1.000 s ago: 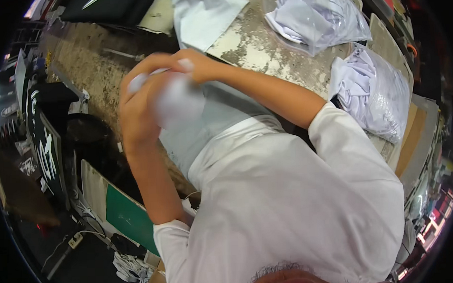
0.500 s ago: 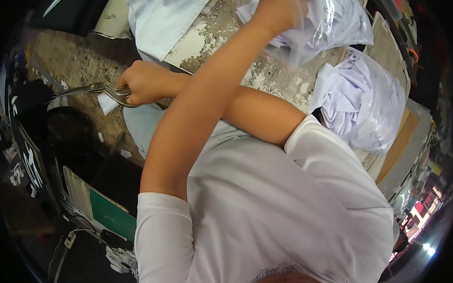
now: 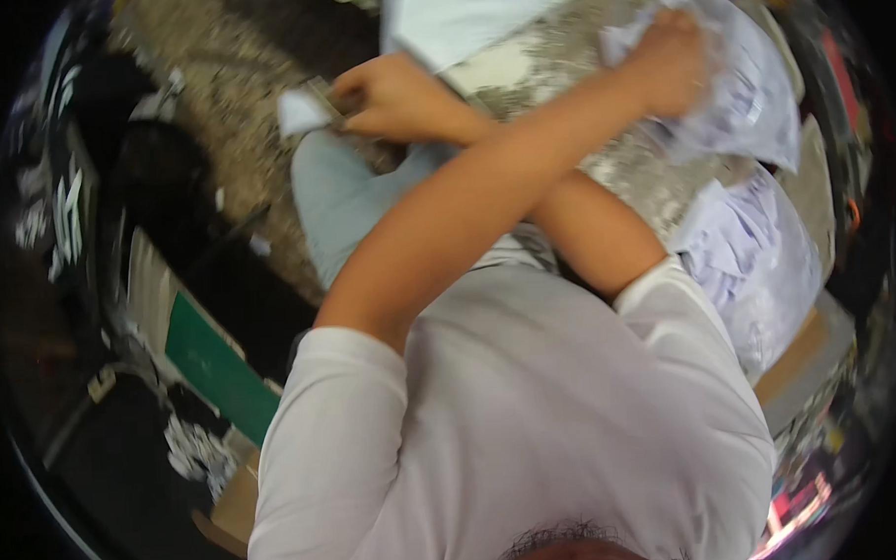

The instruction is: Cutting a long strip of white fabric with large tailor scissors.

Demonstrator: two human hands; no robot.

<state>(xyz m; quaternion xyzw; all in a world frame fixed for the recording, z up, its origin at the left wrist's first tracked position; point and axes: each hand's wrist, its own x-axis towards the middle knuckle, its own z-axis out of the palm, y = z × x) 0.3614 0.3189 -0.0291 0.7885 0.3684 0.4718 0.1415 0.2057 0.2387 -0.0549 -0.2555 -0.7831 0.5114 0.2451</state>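
My forearms cross in front of my chest, the left one on top. My left hand (image 3: pixel 672 65) is curled at a clear plastic bag (image 3: pixel 758 111) stuffed with white cloth pieces at the upper right; motion blurs its fingers, which seem to grip the plastic. My right hand (image 3: pixel 387 96) reaches out to the left and is closed round the metal handles of scissors (image 3: pixel 321 95). The blades are lost in blur against the floor. A small white piece (image 3: pixel 302 112) shows beside the handles, over my grey-blue trouser leg (image 3: pixel 332 195).
A second clear bag (image 3: pixel 764 289) of white cloth stands nearer on the right, beside cardboard (image 3: pixel 791 352). White fabric (image 3: pixel 478 17) covers part of a worn, peeling surface (image 3: pixel 500 66) ahead. At the left are a green-and-white board (image 3: pixel 209 353) and white scraps (image 3: pixel 199 452).
The whole view has shifted, so things sit further right and lower. My left hand has moved right across the bag's plastic. The scissors remain in my right hand, their blades now blurred out.
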